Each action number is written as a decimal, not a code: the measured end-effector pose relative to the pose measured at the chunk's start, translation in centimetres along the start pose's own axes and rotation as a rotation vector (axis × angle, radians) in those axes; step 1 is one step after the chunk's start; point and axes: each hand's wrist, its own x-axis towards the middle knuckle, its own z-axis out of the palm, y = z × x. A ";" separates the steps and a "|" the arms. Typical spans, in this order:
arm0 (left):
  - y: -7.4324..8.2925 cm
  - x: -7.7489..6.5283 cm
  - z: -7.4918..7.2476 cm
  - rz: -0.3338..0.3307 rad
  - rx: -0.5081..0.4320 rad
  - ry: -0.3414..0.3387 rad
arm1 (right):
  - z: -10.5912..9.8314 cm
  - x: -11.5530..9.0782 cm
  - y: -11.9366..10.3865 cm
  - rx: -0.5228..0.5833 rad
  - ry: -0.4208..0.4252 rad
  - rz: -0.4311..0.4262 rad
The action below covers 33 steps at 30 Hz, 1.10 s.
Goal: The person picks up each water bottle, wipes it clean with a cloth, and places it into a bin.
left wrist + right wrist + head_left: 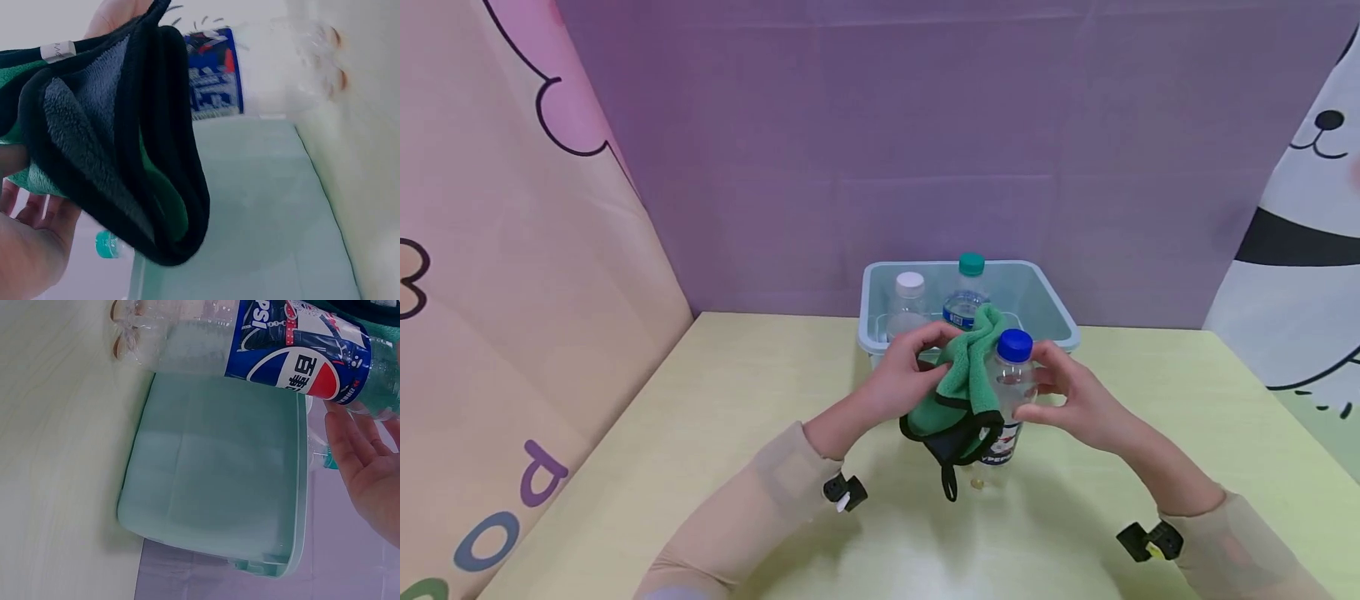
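In the head view my left hand (pixel 904 379) grips a folded green towel (pixel 967 375) with black edging and a hanging loop. The towel's grey side and a small white tag face the left wrist view. Upright against the towel's right side is a clear plastic Pepsi bottle (pixel 1011 383) with a blue cap and a blue label (pixel 300 356). My right hand (pixel 1078 400) holds this bottle from the right near its shoulder, with thumb and fingers curved at its side. The towel hides part of the bottle in the head view.
Behind my hands a light blue plastic bin (pixel 1052 308) stands on the pale table (pixel 760 375). Inside it are a white-capped clear bottle (pixel 909 304) and a green-capped bottle (pixel 970 287). A purple backdrop (pixel 850 150) rises behind the table, with printed panels at both sides.
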 end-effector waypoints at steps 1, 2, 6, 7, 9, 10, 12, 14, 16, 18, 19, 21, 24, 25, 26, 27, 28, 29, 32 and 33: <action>-0.1 -0.1 -0.1 0.004 -0.001 0.003 | 0.0 0.0 0.0 0.001 0.000 0.000; -0.2 -0.2 -0.1 0.010 -0.006 0.003 | 0.1 0.0 0.0 0.002 0.000 0.002; -0.7 -0.7 -0.4 0.021 -0.001 0.007 | 0.1 0.0 -0.1 -0.007 -0.001 -0.001; -0.8 -0.8 -0.5 0.017 0.003 0.007 | 0.0 0.0 -0.1 -0.009 -0.001 0.001; -0.9 -1.0 -0.6 -0.002 0.017 0.008 | 0.0 0.0 -0.1 -0.015 -0.001 0.008; -1.0 -1.2 -0.7 -0.013 0.025 0.009 | 0.0 0.0 -0.2 -0.018 -0.002 0.014; -1.2 -1.5 -0.9 -0.035 0.041 0.007 | 0.0 0.1 -0.2 -0.018 -0.004 0.022; -1.3 -1.8 -1.1 -0.057 0.050 -0.003 | 0.0 0.1 -0.3 -0.021 -0.007 0.034; -1.5 -2.0 -1.3 -0.064 0.051 -0.015 | 0.0 0.1 -0.4 -0.028 -0.009 0.050; -1.7 -2.3 -1.5 -0.061 0.047 -0.025 | 0.0 0.1 -0.5 -0.036 -0.011 0.070; -1.8 -2.4 -1.5 -0.061 0.042 -0.028 | 0.0 0.2 -0.5 -0.040 -0.012 0.081; -2.0 -2.7 -1.7 -0.060 0.037 -0.025 | 0.0 0.2 -0.6 -0.049 -0.011 0.100; -2.3 -3.0 -1.8 -0.061 0.036 -0.015 | 0.1 0.3 -0.7 -0.059 0.000 0.102; -2.3 -3.1 -1.8 -0.063 0.037 -0.011 | 0.1 0.3 -0.7 -0.065 0.006 0.102; -2.4 -3.1 -1.9 -0.064 0.039 -0.008 | 0.1 0.3 -0.7 -0.075 0.014 0.105; -2.4 -3.2 -1.9 -0.065 0.041 -0.006 | 0.2 0.4 -0.7 -0.086 0.020 0.109; -2.5 -3.2 -1.9 -0.066 0.042 -0.005 | 0.2 0.4 -0.8 -0.099 0.028 0.115; -2.5 -3.2 -1.9 -0.069 0.042 -0.003 | 0.2 0.4 -0.8 -0.115 0.033 0.126; -2.6 -3.3 -2.1 -0.076 0.044 -0.001 | 0.3 0.3 -1.0 -0.155 0.041 0.155; -2.6 -3.3 -2.1 -0.076 0.045 0.000 | 0.3 0.3 -1.0 -0.163 0.042 0.159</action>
